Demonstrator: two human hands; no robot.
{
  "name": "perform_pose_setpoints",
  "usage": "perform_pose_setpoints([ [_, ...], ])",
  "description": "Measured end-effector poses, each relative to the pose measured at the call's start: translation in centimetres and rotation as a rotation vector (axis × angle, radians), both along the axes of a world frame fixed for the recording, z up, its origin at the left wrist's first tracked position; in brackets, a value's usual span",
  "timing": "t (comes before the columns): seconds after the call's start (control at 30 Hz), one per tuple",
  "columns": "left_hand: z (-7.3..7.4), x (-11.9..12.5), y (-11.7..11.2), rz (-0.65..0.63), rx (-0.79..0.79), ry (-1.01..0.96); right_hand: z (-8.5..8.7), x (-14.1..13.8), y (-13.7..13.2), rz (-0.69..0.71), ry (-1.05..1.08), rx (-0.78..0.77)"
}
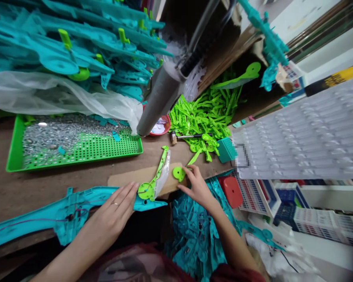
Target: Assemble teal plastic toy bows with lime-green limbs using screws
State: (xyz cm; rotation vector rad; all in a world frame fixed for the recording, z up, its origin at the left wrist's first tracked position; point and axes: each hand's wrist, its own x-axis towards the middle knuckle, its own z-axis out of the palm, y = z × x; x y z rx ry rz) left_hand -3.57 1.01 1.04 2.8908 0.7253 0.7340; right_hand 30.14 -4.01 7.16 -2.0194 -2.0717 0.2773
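Note:
My left hand (114,213) lies flat with fingers stretched out on a long teal plastic shell (61,213) at the table's front edge. A lime green lever part (153,180) with a round end rests on the shell's right tip, a small clear bag beside it. My right hand (195,186) reaches to a second lime green lever part (181,171) on a brown board (129,178); its fingertips touch the part's round end, and the fingers are curled over it.
A green perforated tray (73,147) of small metal screws sits at the left. Stacks of teal shells (76,51) fill the back. A pile of green levers (206,113), a small hammer (185,137), a grey post (161,98) and white crates (300,133) stand to the right.

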Motion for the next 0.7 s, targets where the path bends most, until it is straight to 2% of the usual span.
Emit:
perform_pose_setpoints([
  [0.1, 0.1, 0.0, 0.3, -0.013, -0.019, -0.026, -1.2, -1.9, 0.1, -0.054, 0.062, 0.167],
  [0.23, 0.5, 0.6, 1.0, -0.031, -0.005, -0.087, -2.2, -5.1, 2.7, 0.031, 0.185, 0.170],
  [0.33, 0.7, 0.9, 1.2, -0.036, 0.033, -0.099, -3.3, -6.6, 4.3, -0.074, 0.406, 0.220],
  [0.47, 0.5, 1.0, 1.1, -0.020, 0.031, -0.109, -4.9, -7.3, 5.0, -0.223, 0.632, 0.266],
  [0.57, 0.4, 0.9, 0.9, -0.003, -0.007, -0.125, -5.2, -7.4, 5.1, -0.235, 0.656, 0.298],
  [0.7, 0.7, 1.0, 1.0, -0.001, -0.008, -0.126, -4.8, -7.7, 5.2, -0.186, 0.495, 0.269],
])
